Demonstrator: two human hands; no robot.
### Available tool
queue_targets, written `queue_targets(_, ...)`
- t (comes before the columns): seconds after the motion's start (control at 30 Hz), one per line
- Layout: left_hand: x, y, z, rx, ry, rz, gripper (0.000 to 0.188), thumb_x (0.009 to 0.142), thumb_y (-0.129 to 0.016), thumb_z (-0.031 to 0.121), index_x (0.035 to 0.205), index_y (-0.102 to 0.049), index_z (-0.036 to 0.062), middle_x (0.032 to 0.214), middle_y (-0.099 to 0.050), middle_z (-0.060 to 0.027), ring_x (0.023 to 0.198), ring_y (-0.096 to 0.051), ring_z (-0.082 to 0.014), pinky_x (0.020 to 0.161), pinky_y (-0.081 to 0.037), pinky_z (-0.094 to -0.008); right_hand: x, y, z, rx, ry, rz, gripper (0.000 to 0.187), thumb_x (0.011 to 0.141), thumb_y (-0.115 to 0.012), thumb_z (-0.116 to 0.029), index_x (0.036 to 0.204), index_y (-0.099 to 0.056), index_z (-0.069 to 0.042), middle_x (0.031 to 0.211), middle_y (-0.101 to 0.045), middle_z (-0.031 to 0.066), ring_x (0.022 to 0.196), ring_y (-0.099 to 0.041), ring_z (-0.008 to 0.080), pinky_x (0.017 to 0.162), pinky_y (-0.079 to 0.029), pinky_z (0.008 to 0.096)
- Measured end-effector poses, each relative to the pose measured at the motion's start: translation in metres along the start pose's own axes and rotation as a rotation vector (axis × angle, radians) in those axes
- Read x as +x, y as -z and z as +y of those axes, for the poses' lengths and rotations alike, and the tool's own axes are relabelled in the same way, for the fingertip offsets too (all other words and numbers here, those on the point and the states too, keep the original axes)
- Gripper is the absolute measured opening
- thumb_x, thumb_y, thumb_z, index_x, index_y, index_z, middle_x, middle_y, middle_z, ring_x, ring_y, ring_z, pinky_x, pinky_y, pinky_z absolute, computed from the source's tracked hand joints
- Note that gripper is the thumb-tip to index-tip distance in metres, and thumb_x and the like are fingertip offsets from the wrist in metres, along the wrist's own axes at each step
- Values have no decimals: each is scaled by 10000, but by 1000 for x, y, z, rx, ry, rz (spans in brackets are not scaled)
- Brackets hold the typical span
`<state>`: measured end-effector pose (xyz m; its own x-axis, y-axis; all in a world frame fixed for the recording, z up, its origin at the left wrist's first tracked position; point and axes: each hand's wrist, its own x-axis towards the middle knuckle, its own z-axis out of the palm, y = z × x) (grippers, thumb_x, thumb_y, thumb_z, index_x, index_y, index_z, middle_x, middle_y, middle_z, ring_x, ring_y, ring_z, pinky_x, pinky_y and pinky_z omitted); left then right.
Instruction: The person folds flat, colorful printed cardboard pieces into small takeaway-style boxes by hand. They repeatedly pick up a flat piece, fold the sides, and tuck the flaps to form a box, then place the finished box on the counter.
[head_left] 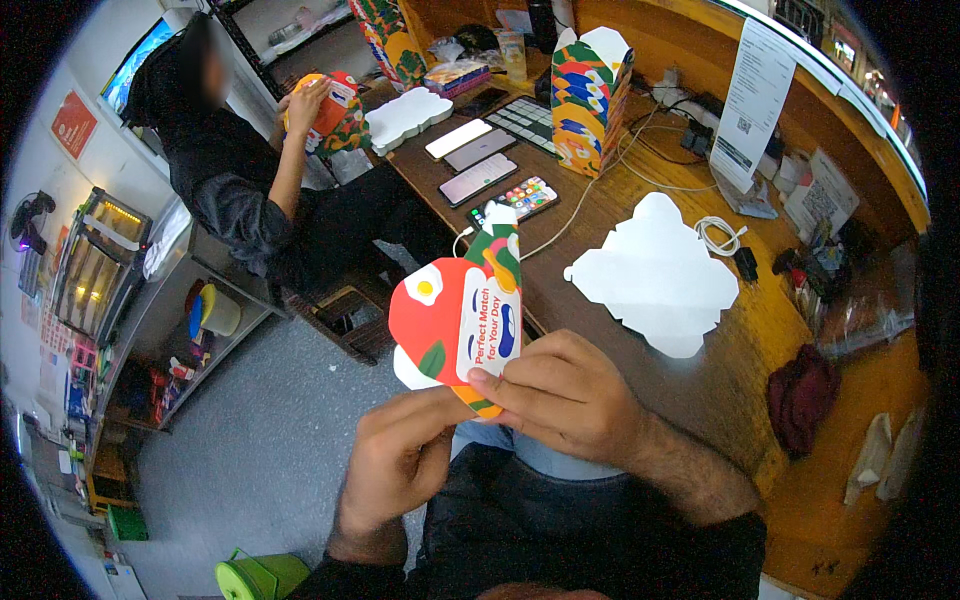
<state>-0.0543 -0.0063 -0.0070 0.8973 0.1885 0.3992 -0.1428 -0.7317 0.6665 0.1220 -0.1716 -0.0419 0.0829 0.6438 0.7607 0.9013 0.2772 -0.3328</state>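
A printed cardboard food carton (435, 310), partly folded, is held up in front of my body. Its red panel carries a fried egg and a green leaf, and a white label panel faces me. My right hand (575, 400) grips the carton's lower right side, thumb across the front. Below its bottom edge my left hand (405, 445) is closed on the carton, its fingertips partly hidden behind the card. To the right of the carton, a flat unfolded carton blank (655, 275) lies white side up on the wooden table (600, 215).
Several phones (478, 180) and a keyboard (525, 122) lie on the table beside a stack of nested cartons (590, 105). A white cable (720, 236) is coiled near the blank. At the left, a seated person (240, 190) handles another carton (335, 110). A green bucket (262, 575) stands on the floor.
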Motion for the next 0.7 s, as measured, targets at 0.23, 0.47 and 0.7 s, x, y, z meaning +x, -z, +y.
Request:
queue_targets(0.23,-4,-13,13,-154,214,18,270,921,-741,-111,1164,-749,6,1079,-808,-161,1018,-798,-235,877,-628,-343,-2,1,-1,5,5,71,426,803,-885,-128,1200,-773,-20,1069,-704,82,890,-674,271,766,-591,404)
queue_targets(0.47,-10,-11,2,-158,114,111,347,962,-759,-52,1303,-703,-19,1146,-801,-206,958,-807,-220,780,-647,-311,-11,3,-4,-49,114,10,373,821,-823,-179,1159,-740,-46,1049,-676,81,932,-684,280,792,-591,411)
queue_targets(0.7,-20,0,-3,-483,312,117,165,964,-732,-88,1116,-787,-52,1048,-816,-165,984,-782,-170,829,-629,-309,7,0,-6,243,-63,-5,309,853,-862,-100,1147,-767,-88,1070,-720,60,1021,-689,276,908,-562,433)
